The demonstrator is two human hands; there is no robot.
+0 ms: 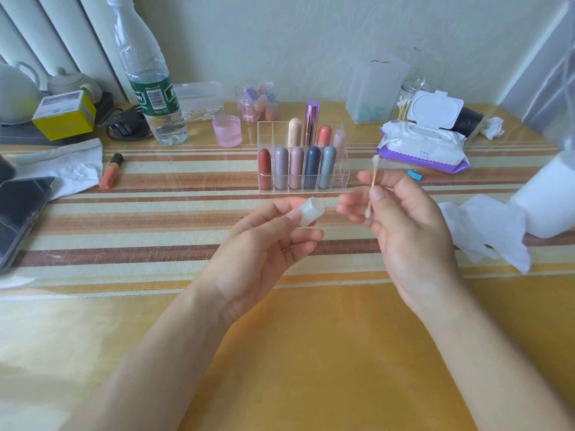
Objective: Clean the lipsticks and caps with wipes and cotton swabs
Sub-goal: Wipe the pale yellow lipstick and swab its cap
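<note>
Pinching a translucent white cap point(308, 213) between thumb and curled fingers, the person's left hand point(267, 241) is raised above the striped surface point(155, 231). At three o'clock from it, the right hand point(401, 219) grips a wooden-stemmed cotton swab point(372, 185) between thumb and fingers. The swab stands nearly upright, with one cotton tip at twelve o'clock and the other low among the fingers. Swab and cap are near each other but apart.

At twelve o'clock from the hands stands a clear organizer point(341, 177). Its front row holds five capped lipsticks point(312, 168), in red, lilac-grey, mauve, navy and blue-grey. Its back row holds a cream one, a tall metallic pink one, a coral one and a pale pink one.

At two o'clock lies a purple wipes pack point(420, 150) with its lid flipped open, and a small blue piece point(414, 175) lies just in front of it. At three o'clock a crumpled wipe point(488, 231) lies on the surface beside a white paper roll point(547, 200).

At ten o'clock an orange lip gloss tube point(111, 171) lies beside crumpled paper. Farther back at eleven o'clock stands a water bottle point(152, 88), with a pink lid point(227, 131) between it and the organizer. A dark phone point(21, 209) lies at nine o'clock.
</note>
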